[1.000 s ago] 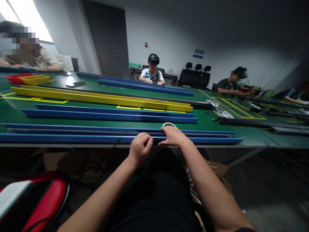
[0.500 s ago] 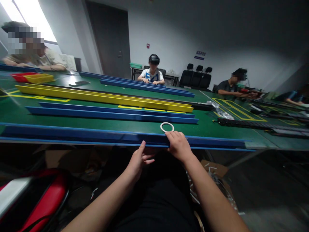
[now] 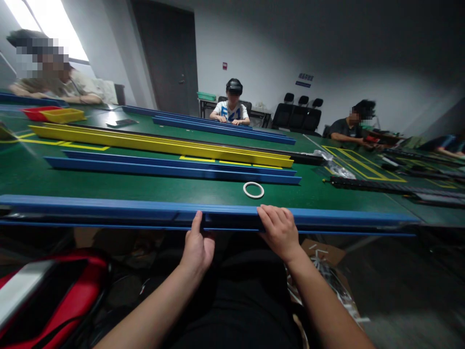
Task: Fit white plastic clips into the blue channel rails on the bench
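A long blue channel (image 3: pixel 109 208) lies along the near edge of the green table (image 3: pixel 203 194). My right hand (image 3: pixel 279 229) is closed over it, fingers across its top edge. Left of that, my left hand (image 3: pixel 198 245) has its index finger or thumb against the channel's front, with the other fingers curled below; part of them is hidden under the channel. A white ring (image 3: pixel 253 190) of tape lies flat on the table just beyond my right hand. Further back rests a shorter blue channel (image 3: pixel 174 169).
Behind are yellow channels (image 3: pixel 163 147), more blue channels (image 3: pixel 225 130), and a red tray (image 3: pixel 41 113) beside a yellow tray (image 3: pixel 65 116). Black strips (image 3: pixel 366 185) lie at right. Several people sit around the table. A cardboard box (image 3: pixel 323 249) is below at right.
The near blue channel has tilted and shows a different face, its right end further right. My left hand has moved left onto it; my right hand has shifted slightly right and down.
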A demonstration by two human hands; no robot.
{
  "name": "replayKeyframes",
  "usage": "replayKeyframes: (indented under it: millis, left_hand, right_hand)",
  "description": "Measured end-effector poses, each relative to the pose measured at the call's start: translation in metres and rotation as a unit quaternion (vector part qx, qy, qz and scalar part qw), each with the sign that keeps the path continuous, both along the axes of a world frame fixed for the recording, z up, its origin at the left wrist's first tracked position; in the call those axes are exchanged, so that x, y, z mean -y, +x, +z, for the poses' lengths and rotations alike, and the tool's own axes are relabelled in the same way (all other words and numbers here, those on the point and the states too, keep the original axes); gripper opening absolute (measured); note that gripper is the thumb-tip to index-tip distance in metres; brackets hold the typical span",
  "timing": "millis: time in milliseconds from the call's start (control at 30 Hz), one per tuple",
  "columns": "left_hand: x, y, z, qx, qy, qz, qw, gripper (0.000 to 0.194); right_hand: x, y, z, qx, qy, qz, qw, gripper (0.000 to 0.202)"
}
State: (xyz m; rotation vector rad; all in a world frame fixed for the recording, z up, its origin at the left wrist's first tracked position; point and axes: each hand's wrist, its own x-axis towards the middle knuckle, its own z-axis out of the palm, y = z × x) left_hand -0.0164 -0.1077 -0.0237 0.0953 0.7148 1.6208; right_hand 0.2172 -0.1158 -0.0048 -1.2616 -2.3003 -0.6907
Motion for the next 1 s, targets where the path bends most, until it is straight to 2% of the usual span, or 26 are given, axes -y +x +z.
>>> replayKeyframes:
  millis: [233, 367, 467, 533, 600, 667, 733, 867, 1000]
  left_hand:
    - [0.006, 0.002, 0.02, -0.01, -0.015, 0.103, 0.995, 0.026]
    - [0.003, -0.004, 0.04, -0.039, 0.033, 0.162, 0.985, 0.034]
    - [0.0, -0.007, 0.064, -0.083, 0.105, 0.199, 0.971, 0.04]
    - [-0.003, -0.009, 0.084, -0.11, 0.147, 0.204, 0.962, 0.042]
    - [-0.005, -0.009, 0.105, -0.121, 0.154, 0.221, 0.955, 0.044]
    - [-0.006, -0.01, 0.125, -0.125, 0.155, 0.207, 0.958, 0.046]
    - [-0.006, -0.011, 0.142, -0.148, 0.198, 0.189, 0.95, 0.043]
    - [-0.007, -0.014, 0.164, -0.205, 0.292, 0.185, 0.916, 0.037]
    - [-0.008, -0.017, 0.181, -0.247, 0.335, 0.179, 0.892, 0.036]
  right_hand:
    - [0.011, -0.004, -0.003, -0.03, 0.072, 0.013, 0.997, 0.054]
    - [0.014, -0.014, 0.002, -0.053, 0.083, 0.027, 0.995, 0.056]
    - [0.013, -0.025, 0.01, -0.07, 0.09, 0.044, 0.992, 0.061]
    - [0.012, -0.032, 0.017, -0.086, 0.09, 0.052, 0.991, 0.065]
    - [0.01, -0.038, 0.024, -0.101, 0.086, 0.059, 0.989, 0.069]
    - [0.009, -0.043, 0.031, -0.112, 0.079, 0.062, 0.989, 0.071]
    - [0.009, -0.046, 0.04, -0.121, 0.057, 0.056, 0.989, 0.072]
    - [0.009, -0.05, 0.055, -0.132, 0.001, 0.041, 0.99, 0.08]
    - [0.005, -0.053, 0.064, -0.14, -0.012, 0.063, 0.988, 0.087]
